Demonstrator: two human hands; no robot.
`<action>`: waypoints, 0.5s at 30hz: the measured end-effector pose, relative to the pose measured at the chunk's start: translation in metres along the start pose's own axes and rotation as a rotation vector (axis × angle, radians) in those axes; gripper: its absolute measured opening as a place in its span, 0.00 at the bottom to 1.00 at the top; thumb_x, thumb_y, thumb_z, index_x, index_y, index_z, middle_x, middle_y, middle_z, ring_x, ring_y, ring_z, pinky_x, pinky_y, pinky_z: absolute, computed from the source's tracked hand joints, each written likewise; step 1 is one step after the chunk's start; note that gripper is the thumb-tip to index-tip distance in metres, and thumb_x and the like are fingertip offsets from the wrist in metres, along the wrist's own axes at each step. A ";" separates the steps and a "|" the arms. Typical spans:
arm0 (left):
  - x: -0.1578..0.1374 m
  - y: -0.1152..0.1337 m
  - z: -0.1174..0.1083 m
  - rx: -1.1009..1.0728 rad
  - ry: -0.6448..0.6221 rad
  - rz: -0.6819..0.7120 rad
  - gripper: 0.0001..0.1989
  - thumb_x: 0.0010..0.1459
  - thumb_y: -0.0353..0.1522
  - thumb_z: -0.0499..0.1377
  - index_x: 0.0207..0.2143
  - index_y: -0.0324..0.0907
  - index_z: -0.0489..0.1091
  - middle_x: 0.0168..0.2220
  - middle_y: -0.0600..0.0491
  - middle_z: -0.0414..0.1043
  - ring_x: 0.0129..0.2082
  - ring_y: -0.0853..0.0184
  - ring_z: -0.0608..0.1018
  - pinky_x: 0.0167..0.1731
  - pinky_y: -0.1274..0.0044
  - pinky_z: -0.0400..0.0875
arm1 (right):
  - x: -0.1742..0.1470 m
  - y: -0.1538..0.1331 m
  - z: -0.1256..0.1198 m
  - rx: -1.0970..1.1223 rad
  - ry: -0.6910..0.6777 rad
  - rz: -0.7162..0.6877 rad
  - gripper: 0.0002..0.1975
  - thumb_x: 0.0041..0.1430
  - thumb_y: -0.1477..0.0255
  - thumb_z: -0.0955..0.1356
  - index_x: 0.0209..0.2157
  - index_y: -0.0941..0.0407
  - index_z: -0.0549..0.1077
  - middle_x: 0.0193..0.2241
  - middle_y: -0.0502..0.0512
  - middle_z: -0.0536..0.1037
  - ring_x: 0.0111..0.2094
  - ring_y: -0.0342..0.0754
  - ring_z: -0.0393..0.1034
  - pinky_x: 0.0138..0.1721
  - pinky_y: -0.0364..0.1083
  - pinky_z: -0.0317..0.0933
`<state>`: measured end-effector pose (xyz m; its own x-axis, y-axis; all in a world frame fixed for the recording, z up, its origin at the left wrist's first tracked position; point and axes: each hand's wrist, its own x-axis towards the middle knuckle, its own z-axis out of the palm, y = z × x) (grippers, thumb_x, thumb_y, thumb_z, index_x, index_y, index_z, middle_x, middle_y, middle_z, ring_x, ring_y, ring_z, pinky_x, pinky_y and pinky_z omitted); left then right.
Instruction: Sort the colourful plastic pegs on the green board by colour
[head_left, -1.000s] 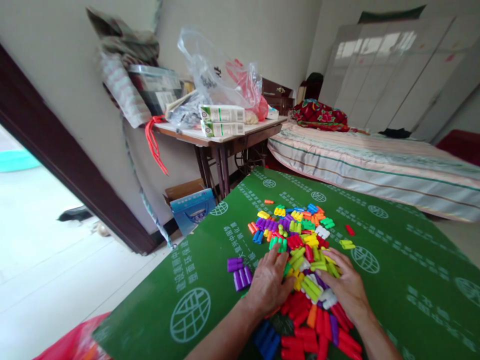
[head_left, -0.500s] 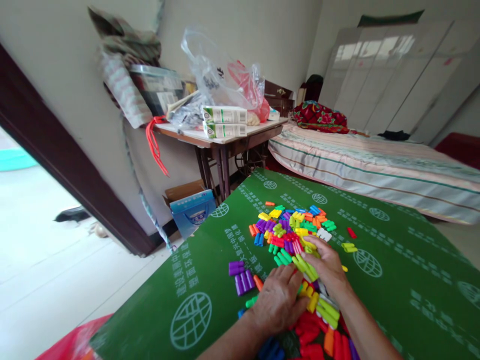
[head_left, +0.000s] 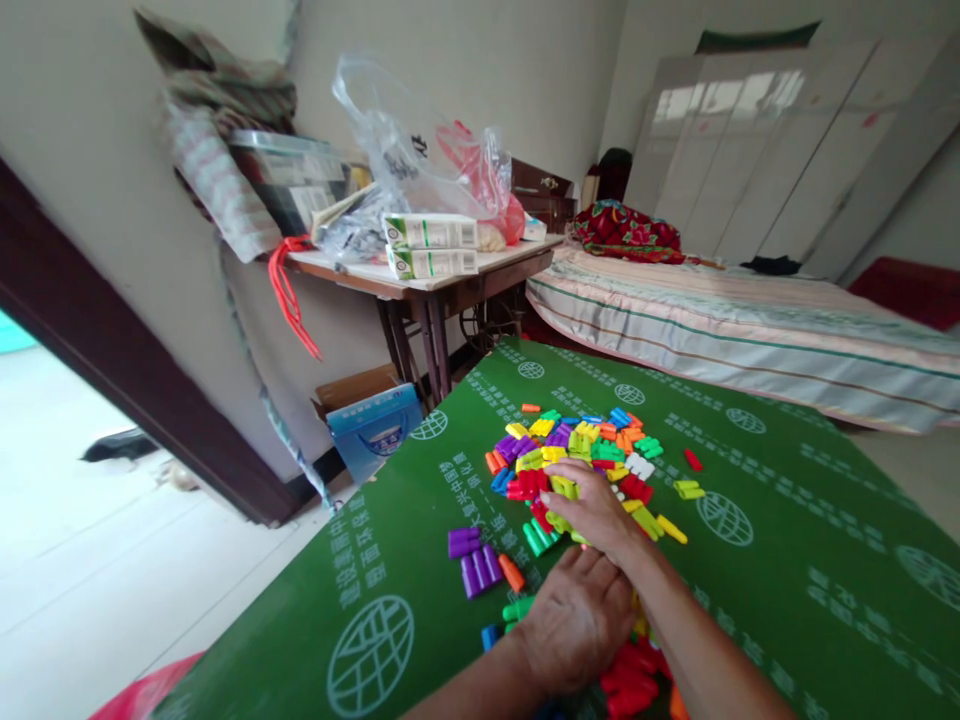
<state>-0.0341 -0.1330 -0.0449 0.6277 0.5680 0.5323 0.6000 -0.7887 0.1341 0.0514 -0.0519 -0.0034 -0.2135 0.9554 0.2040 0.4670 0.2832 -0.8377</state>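
1. Head view, the one view: 2 hands, both bare, over a green board (head_left: 435, 610).
2. Left hand (head_left: 581, 610): palm down, fingers close together and bent, fingertips hidden beside the right wrist. Cannot tell whether it grips anything.
3. Right hand (head_left: 592, 505): farther out, thumb apart from the fingers, at the lime pieces (head_left: 562, 490). Cannot tell whether any is pinched.
4. Pile (head_left: 579, 443): many colours, on the board beyond and under the hands. Pieces overlap; total not countable.
5. Left of the hands: 2 purple clumps (head_left: 481, 571), near each other; 1 orange piece (head_left: 511, 572) just beside the nearer one. By the left wrist: green pieces (head_left: 517, 610), partly hidden, and 1 blue piece (head_left: 490, 638).
6. Right of pile, set apart: 1 red piece (head_left: 692, 460), 1 lime clump (head_left: 688, 489). At its right edge: 1 white clump (head_left: 639, 466), 1 yellow piece (head_left: 672, 529).
7. Behind: 1 desk (head_left: 495, 276) bearing 2 white boxes (head_left: 431, 232), stacked; 1 blue carton (head_left: 379, 430) on the floor; 1 bed (head_left: 712, 310).
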 end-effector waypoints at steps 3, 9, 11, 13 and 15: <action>0.004 0.004 0.007 0.040 0.000 0.025 0.10 0.59 0.30 0.50 0.40 0.39 0.68 0.39 0.47 0.74 0.42 0.62 0.75 0.44 0.68 0.71 | 0.003 -0.009 -0.001 -0.020 -0.089 -0.064 0.18 0.49 0.68 0.68 0.42 0.59 0.77 0.47 0.61 0.75 0.52 0.53 0.66 0.56 0.53 0.57; 0.011 0.012 0.032 0.138 -0.047 0.038 0.18 0.58 0.32 0.51 0.51 0.39 0.65 0.49 0.47 0.73 0.48 0.60 0.74 0.49 0.68 0.69 | -0.004 -0.031 -0.001 -0.100 -0.191 -0.230 0.14 0.54 0.73 0.65 0.43 0.57 0.76 0.46 0.58 0.76 0.49 0.48 0.69 0.54 0.47 0.61; 0.015 0.017 0.039 0.145 -0.059 -0.022 0.19 0.60 0.35 0.50 0.53 0.39 0.64 0.51 0.46 0.71 0.48 0.59 0.74 0.49 0.68 0.69 | -0.012 -0.036 0.003 -0.110 -0.192 -0.265 0.13 0.56 0.74 0.65 0.42 0.53 0.76 0.44 0.54 0.77 0.48 0.47 0.70 0.53 0.46 0.62; 0.020 0.022 0.045 0.130 -0.056 -0.111 0.21 0.61 0.38 0.50 0.54 0.39 0.64 0.52 0.45 0.70 0.50 0.58 0.73 0.49 0.68 0.70 | -0.023 -0.037 0.007 -0.135 -0.130 -0.279 0.11 0.55 0.73 0.66 0.39 0.49 0.77 0.41 0.51 0.78 0.46 0.49 0.72 0.50 0.47 0.65; 0.029 0.027 0.052 0.080 -0.025 -0.257 0.19 0.60 0.39 0.53 0.52 0.42 0.66 0.52 0.46 0.70 0.51 0.58 0.72 0.49 0.68 0.70 | -0.036 -0.037 0.008 -0.175 -0.003 -0.254 0.10 0.54 0.72 0.67 0.37 0.47 0.77 0.37 0.52 0.79 0.43 0.52 0.73 0.46 0.51 0.68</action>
<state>0.0260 -0.1258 -0.0695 0.4609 0.7538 0.4684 0.7780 -0.5971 0.1954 0.0355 -0.0977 0.0163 -0.3444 0.8520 0.3943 0.5389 0.5233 -0.6601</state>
